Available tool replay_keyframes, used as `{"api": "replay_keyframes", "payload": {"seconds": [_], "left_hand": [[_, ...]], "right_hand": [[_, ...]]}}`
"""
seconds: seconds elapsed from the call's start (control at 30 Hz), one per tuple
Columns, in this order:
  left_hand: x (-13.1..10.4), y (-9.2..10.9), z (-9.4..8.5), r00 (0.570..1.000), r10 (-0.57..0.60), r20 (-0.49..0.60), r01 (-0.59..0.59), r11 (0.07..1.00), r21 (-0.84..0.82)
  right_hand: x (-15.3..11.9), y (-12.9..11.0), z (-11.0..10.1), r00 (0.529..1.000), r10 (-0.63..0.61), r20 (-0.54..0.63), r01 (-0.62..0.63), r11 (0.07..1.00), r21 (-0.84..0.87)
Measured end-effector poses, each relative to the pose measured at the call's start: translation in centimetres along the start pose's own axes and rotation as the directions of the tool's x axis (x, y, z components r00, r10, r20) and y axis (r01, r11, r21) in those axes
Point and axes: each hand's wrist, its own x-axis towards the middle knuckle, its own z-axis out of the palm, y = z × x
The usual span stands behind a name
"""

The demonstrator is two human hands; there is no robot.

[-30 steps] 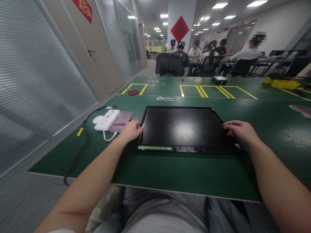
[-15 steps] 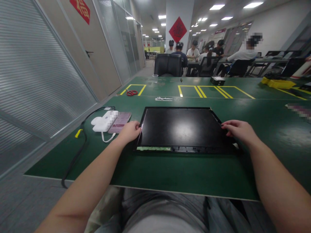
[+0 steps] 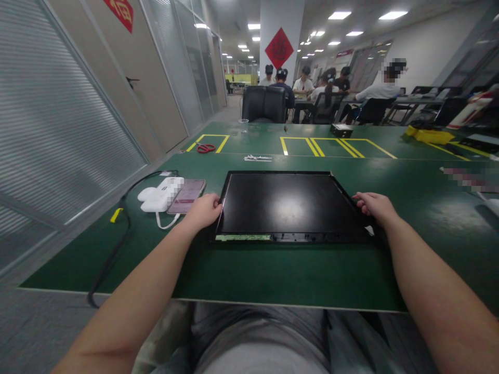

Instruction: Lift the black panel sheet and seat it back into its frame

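Observation:
A flat black LCD screen panel (image 3: 280, 202) lies on the green table, with a thin green circuit strip (image 3: 242, 238) along its near edge. At its left side, my left hand (image 3: 208, 208) is closed, thumb and fingers pinching the frame. My right hand (image 3: 374, 205) has curled fingers at the opposite edge; whether they press firmly on the frame is hard to make out. A small white tab (image 3: 369, 230) sticks out near the panel's right near corner.
Left of the panel are a phone (image 3: 186, 196), a white device (image 3: 163, 195) and a black cable (image 3: 127, 228). Beyond it lie white strips (image 3: 258, 158), red scissors (image 3: 206, 148), a clear cup (image 3: 244, 124) and a black box (image 3: 341, 130). People sit at tables farther back.
The view has swung slightly right. My right hand's fingers have shifted a little outward along the panel's edge, while the left hand keeps its place. The panel appears to stay put.

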Motion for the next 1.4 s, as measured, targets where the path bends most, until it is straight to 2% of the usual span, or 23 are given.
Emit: {"api": "replay_keyframes", "payload": {"seconds": [0.1,0.23,0.37,0.47,0.63,1.13,1.27,1.33,1.4], "left_hand": [[0.0,0.0,0.0,1.000,-0.002,0.003,0.002,1.000,0.001],[0.0,0.0,0.1,1.000,0.001,-0.004,-0.001,1.000,-0.023],[0.0,-0.1,0.1,1.000,0.002,-0.001,-0.002,1.000,-0.022],[0.0,-0.2,0.0,1.000,0.003,0.003,-0.003,1.000,-0.026],[0.0,-0.3,-0.1,1.000,0.016,0.009,-0.016,1.000,-0.013],[0.0,0.2,-0.1,1.000,-0.005,-0.007,0.005,1.000,0.007],[-0.1,0.2,-0.5,0.998,-0.047,-0.052,0.041,0.993,-0.108],[-0.1,0.2,-0.6,0.991,-0.090,-0.098,0.063,0.966,-0.252],[-0.1,0.2,-0.6,0.980,-0.151,-0.132,0.081,0.900,-0.427]], "right_hand": [[0.8,-0.6,-0.1,0.995,0.100,0.023,-0.101,0.995,0.023],[1.4,-0.9,0.1,0.991,0.131,-0.012,-0.131,0.991,-0.027],[1.1,-0.3,0.2,0.996,0.069,-0.051,-0.073,0.993,-0.092],[0.6,0.0,0.3,0.999,-0.018,-0.036,0.010,0.982,-0.190],[0.7,0.0,0.4,0.981,-0.196,0.002,0.174,0.864,-0.473],[0.0,-0.9,0.6,0.986,-0.148,0.078,0.166,0.814,-0.557],[0.1,-0.9,0.6,0.985,-0.142,0.103,0.175,0.805,-0.567],[0.2,-0.9,0.6,0.985,-0.130,0.109,0.169,0.800,-0.575],[0.2,-1.0,0.7,0.986,-0.128,0.109,0.168,0.791,-0.588]]}}
